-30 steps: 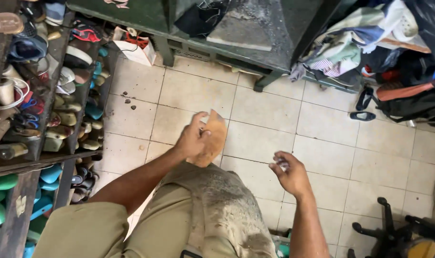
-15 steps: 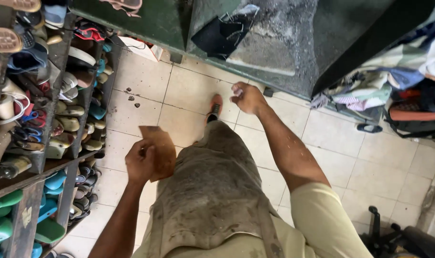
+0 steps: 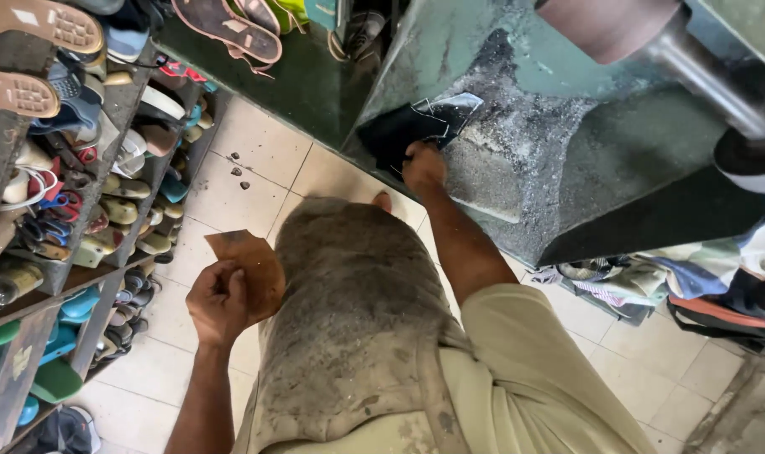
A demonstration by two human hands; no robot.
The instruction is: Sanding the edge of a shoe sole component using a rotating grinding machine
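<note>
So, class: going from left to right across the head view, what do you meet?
Shoe shelves → left hand holding a brown leather piece → dusty apron → right hand at a dark scrap → green machine → pile of cloth.

We see a brown piece of leather (image 3: 252, 267), matt and a little rough, pinched in our left hand (image 3: 218, 301). Our right hand (image 3: 423, 164) touches a dark, matt scrap (image 3: 416, 126) on the green machine housing (image 3: 567, 160), painted metal that looks worn, scratched and dusted grey. Above it a steel shaft (image 3: 710, 80) shines smooth. Our apron (image 3: 349, 328) is coarse cloth, stained and dusty. The floor tiles (image 3: 256, 151) look glazed but dull.
</note>
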